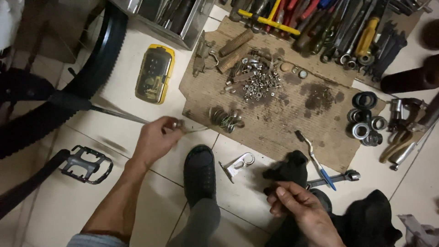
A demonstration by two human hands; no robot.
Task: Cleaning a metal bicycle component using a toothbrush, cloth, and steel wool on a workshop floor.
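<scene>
My left hand (156,138) is pinched shut on a small metal part with a thin wire or cable (192,130) trailing toward the cardboard. My right hand (299,208) grips a black rag (290,170) low on the right. Between my hands lies a small metal bracket (238,164) on the tile, just right of my dark shoe (199,171). A sheet of stained cardboard (279,123) holds a heap of nuts and bolts (256,82) and a cluster of metal rings (226,120).
A bicycle tyre (98,55) and pedal (86,163) are at the left. A yellow bit case (154,73) lies by a metal toolbox (183,27). Tools (338,27) lie at the top, bearings (363,121) at the right, a wrench (334,178) near my right hand.
</scene>
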